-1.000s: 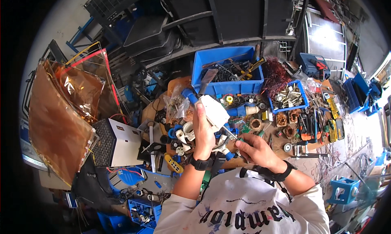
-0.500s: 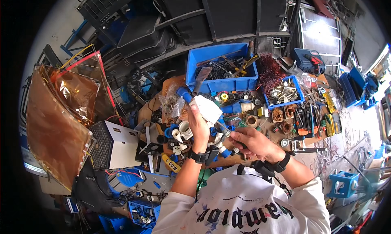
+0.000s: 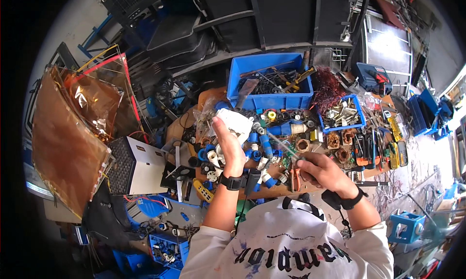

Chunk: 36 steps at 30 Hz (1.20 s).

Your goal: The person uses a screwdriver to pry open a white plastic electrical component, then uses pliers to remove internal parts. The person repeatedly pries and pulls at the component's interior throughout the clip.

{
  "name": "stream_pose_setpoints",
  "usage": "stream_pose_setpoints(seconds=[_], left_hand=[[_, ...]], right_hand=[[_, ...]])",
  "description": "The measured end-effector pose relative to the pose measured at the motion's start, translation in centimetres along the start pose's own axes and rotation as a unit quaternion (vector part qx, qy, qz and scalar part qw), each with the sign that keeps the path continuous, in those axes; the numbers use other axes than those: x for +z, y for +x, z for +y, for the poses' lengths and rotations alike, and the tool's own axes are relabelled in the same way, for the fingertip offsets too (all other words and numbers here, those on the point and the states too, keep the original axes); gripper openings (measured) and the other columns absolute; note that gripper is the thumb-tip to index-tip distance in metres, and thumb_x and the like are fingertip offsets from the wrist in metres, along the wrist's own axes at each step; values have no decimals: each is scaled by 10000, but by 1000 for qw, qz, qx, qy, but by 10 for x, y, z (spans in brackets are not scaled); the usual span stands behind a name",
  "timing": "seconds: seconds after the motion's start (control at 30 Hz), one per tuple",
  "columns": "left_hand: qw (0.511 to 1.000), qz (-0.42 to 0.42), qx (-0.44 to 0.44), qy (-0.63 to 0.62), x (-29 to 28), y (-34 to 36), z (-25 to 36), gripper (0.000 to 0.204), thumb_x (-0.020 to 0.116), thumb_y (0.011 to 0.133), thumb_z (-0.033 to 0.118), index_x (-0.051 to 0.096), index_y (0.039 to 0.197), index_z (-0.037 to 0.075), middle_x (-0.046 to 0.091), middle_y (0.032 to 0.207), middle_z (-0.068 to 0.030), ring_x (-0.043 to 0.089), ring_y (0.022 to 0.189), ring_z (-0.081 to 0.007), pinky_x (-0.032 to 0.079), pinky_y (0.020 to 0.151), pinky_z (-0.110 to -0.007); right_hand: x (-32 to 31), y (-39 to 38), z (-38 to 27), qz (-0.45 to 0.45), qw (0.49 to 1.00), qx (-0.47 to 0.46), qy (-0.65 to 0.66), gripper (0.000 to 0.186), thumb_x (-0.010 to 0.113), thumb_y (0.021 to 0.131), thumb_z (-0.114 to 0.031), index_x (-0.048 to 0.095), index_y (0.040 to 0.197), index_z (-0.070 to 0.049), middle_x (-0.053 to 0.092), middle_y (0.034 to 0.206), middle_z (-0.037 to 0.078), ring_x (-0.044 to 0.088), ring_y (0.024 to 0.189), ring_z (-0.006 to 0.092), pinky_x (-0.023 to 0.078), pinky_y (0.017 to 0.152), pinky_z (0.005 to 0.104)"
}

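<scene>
My left hand (image 3: 228, 148) is closed on a white boxy part (image 3: 235, 123), raised over the cluttered bench, its thumb along the near side. My right hand (image 3: 320, 170) grips a long thin screwdriver (image 3: 278, 143), which points up and left; its tip is apart from the white part. Blue-and-white connectors (image 3: 265, 147) lie around and below both hands. Orange-handled pliers (image 3: 295, 181) lie just below the screwdriver's handle. A yellow power strip (image 3: 204, 191) sits near my left wrist.
A blue crate (image 3: 272, 98) of tools and a tray (image 3: 342, 127) of metal fittings stand at the back of the bench (image 3: 374, 168). Hand tools (image 3: 373, 150) lie at right. Copper-coloured panels (image 3: 68, 133) and a white speaker-like box (image 3: 145, 167) occupy the left.
My left hand has moved left with the white part. My right hand has moved right, and the screwdriver's tip has come away from the white part.
</scene>
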<state>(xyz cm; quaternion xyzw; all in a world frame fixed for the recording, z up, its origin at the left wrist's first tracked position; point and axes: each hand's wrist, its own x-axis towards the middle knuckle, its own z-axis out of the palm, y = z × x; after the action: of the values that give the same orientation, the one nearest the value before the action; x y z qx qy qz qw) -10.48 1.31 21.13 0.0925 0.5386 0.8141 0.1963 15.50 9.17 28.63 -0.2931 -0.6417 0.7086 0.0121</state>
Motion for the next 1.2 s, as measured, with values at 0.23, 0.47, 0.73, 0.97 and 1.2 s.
stream_pose_setpoints(seconds=[0.23,0.47,0.73,0.97,1.2], left_hand=[[991,22,70,111,21,-29,10,732,290,1007,609,307,1376,-23,360,1360,-221,381,1267,-282,281,1082,-391],[974,35,126,184,19,-32,4,630,310,1034,531,368,1340,-16,453,1284,-203,422,1191,-275,317,1033,-407],[961,35,137,237,16,-25,-1,694,314,1026,540,349,1354,-71,436,1335,-260,447,1219,-334,338,1035,-406],[951,83,181,235,10,-21,-13,516,341,1052,420,408,1294,-31,530,1168,-253,535,1053,-358,418,912,-447],[957,60,187,212,0,-24,-12,517,342,1053,423,405,1296,-29,530,1191,-236,539,1063,-318,415,921,-414]], right_hand=[[28,7,-1,51,966,-157,-200,327,564,984,-300,588,978,27,591,626,88,563,539,198,436,541,343],[22,8,-15,49,971,-107,-207,340,584,964,-287,610,926,50,602,633,137,599,576,249,447,571,378],[20,21,-22,3,986,-50,-157,372,548,973,-293,601,816,40,548,583,82,555,511,176,451,499,329],[28,31,-23,-53,994,45,-83,349,500,999,-320,589,935,12,496,594,6,455,419,88,375,353,256],[18,40,-28,-129,975,148,105,365,505,999,-338,575,996,20,487,623,-9,417,423,60,335,331,235]])
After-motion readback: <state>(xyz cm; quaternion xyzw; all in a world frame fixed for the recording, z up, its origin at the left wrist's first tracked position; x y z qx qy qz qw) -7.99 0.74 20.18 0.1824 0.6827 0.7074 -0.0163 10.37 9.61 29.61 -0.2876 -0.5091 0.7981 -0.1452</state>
